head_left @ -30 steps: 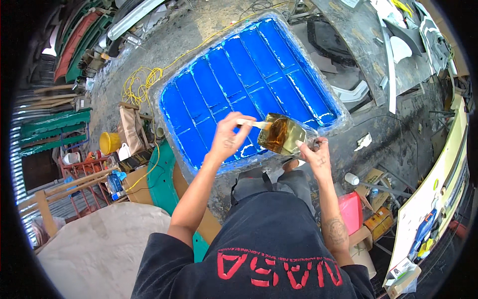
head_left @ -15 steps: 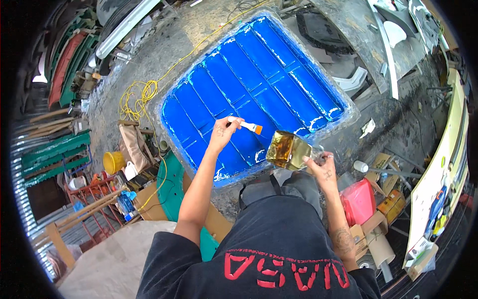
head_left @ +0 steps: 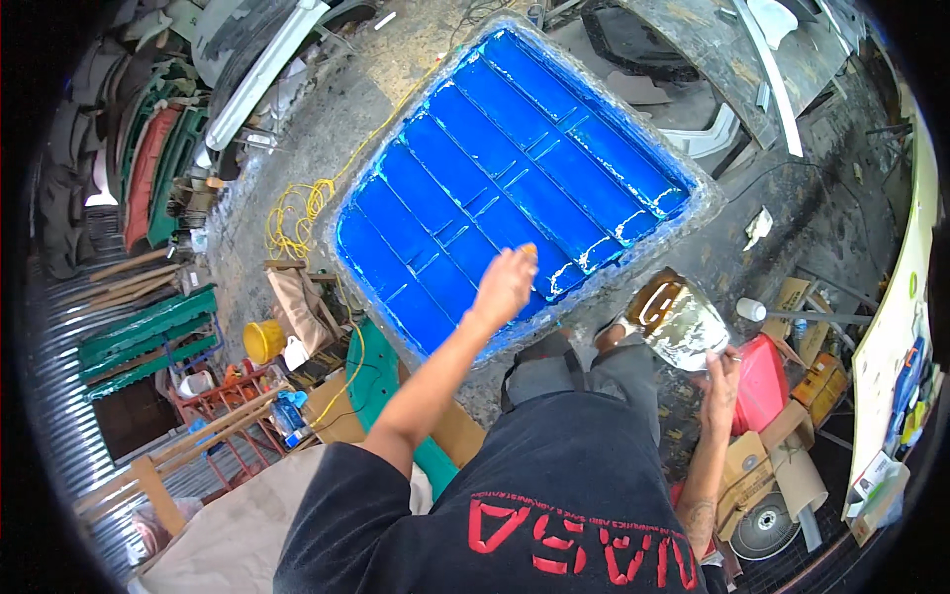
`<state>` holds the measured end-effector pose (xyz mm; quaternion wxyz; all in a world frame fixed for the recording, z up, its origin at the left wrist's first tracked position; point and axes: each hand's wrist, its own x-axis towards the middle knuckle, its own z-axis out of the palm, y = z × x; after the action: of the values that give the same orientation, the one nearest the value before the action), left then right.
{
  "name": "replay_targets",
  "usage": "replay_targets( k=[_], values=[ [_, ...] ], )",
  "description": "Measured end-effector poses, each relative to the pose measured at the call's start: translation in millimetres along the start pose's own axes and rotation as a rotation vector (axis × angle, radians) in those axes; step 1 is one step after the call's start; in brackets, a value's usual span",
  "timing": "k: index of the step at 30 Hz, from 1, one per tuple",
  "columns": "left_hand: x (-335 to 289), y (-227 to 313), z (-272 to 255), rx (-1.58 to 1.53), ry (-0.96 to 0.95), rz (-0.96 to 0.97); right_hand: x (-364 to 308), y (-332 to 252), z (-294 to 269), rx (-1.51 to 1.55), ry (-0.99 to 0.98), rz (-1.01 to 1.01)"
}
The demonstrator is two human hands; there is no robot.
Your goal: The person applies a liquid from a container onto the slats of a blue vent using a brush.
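My left hand (head_left: 507,285) is closed around a paintbrush over the near part of a large, shiny blue mould (head_left: 401,203). Only the brush's orange bristles (head_left: 530,251) show clearly; the hand covers most of its handle. Raised ribs divide the mould into long panels, with whitish streaks along several of them. To the right, my right hand (head_left: 720,384) grips the near edge of a cut-open metal tin (head_left: 685,327). The tin is tilted, and its shiny inside looks amber at the far end. It is held apart from the mould, near my legs.
A yellow cord (head_left: 287,223) lies coiled left of the mould. A yellow bucket (head_left: 263,341) stands at left. Beside my right forearm are a pink-red container (head_left: 758,381), cardboard boxes (head_left: 744,473) and a white bottle (head_left: 751,309). A pale panel (head_left: 884,346) leans at far right.
My left hand has moved right with the brush, its bristles now pointing away from me. The right hand has carried the tin right and nearer to me, away from the mould's edge.
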<state>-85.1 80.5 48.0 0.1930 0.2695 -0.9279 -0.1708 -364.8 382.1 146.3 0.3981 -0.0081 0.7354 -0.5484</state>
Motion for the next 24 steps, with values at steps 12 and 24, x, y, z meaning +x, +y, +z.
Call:
replay_targets(
  k=[12, 24],
  values=[
    [39.7, -116.0, -32.1, -0.063, 0.153, -0.28, 25.5, -11.8, -99.3, 0.085, 0.053, -0.044],
    [7.2, 50.1, -21.9, -0.189, -0.236, -0.355, 58.9, -24.4, -125.0, 0.14, 0.047, 0.004]
  ],
)
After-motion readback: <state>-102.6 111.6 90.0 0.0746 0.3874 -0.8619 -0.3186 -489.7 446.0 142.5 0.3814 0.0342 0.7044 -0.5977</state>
